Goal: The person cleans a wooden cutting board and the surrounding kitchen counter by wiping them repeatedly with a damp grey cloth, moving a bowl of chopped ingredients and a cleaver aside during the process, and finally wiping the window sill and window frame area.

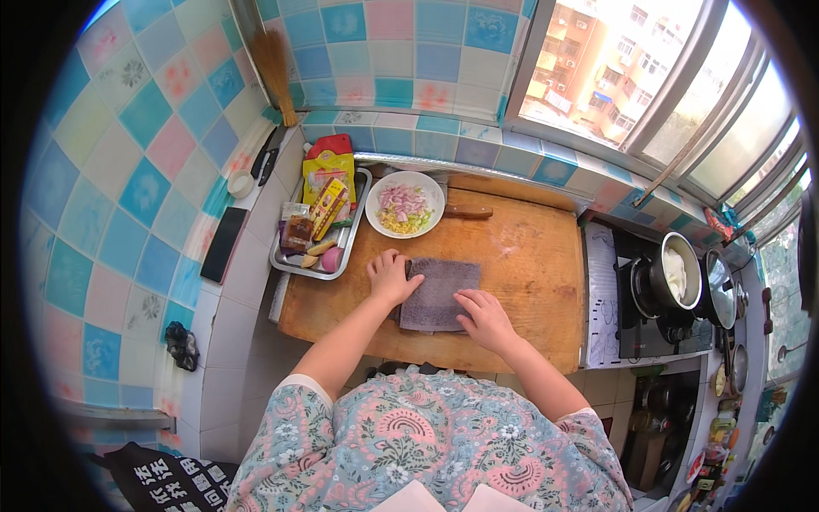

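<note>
A folded grey-purple towel (439,294) lies flat on a wooden cutting board (537,275) before me. My left hand (389,276) rests at the towel's left edge, its thumb over the cloth and its fingers spread on the board side. At the right edge, my right hand (483,313) touches the towel with its fingertips, thumb apart below them. Just beyond the towel stands a white bowl (384,227) holding chopped pinkish onion and yellow and green bits. A knife's wooden handle (470,211) sticks out to the bowl's right; its blade is hidden.
At left, a metal tray (339,272) holds seasoning packets and a piece of purple onion (332,259). A phone (224,244) and a black-handled knife (269,165) lie on the tiled ledge. At right, a pot (692,297) with white contents stands on the stove (646,345), beside a lidded pan (720,288).
</note>
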Demonstrator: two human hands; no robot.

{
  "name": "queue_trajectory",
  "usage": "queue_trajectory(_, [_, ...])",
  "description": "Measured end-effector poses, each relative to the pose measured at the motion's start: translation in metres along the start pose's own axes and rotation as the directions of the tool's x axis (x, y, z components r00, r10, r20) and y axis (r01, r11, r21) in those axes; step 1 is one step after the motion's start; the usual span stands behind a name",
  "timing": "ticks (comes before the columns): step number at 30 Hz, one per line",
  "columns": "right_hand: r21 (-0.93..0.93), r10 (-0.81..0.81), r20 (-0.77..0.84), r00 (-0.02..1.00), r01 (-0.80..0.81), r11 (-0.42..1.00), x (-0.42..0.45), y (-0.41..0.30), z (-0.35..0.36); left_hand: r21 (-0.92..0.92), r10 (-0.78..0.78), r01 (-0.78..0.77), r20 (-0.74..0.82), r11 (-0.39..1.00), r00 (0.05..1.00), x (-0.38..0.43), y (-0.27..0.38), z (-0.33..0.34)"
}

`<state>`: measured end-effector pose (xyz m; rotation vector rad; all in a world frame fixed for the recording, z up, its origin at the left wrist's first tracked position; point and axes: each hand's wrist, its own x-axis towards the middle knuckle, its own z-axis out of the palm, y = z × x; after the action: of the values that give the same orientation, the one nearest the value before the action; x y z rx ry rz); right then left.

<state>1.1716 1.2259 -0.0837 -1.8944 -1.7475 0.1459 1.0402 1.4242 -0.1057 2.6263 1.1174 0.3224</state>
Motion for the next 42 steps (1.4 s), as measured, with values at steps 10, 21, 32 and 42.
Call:
queue_trajectory(10, [0.077, -0.041, -0.206, 0.978, 0.058, 0.995, 0.058, -0.005, -0.041, -0.697, 0.232, -0.115, 0.076, 0.708, 0.970, -0.008, 0.052, -0.050])
queue_trajectory(21, [0.684, 0.166, -0.156, 0.974, -0.015, 0.729, 0.053, -0.019, -0.061, -0.939, 0.288, 0.287, 0.332, 0.188, 0.898, -0.013, 0.049, -0.092])
queue_trajectory(32, [0.619, 0.198, -0.282, 0.939, 0.020, 0.785, 0.056, -0.035, -0.062, -0.917, 0.348, -0.068, 0.080, 0.393, 0.934, -0.020, 0.068, -0.107])
queue_trajectory(42, [0.625, 0.185, -0.319, 0.930, 0.060, 0.778, 0.061, -0.017, -0.085, -0.233, 0.476, -0.551, -0.309, 0.801, 0.823, -0.009, 0.053, -0.113])
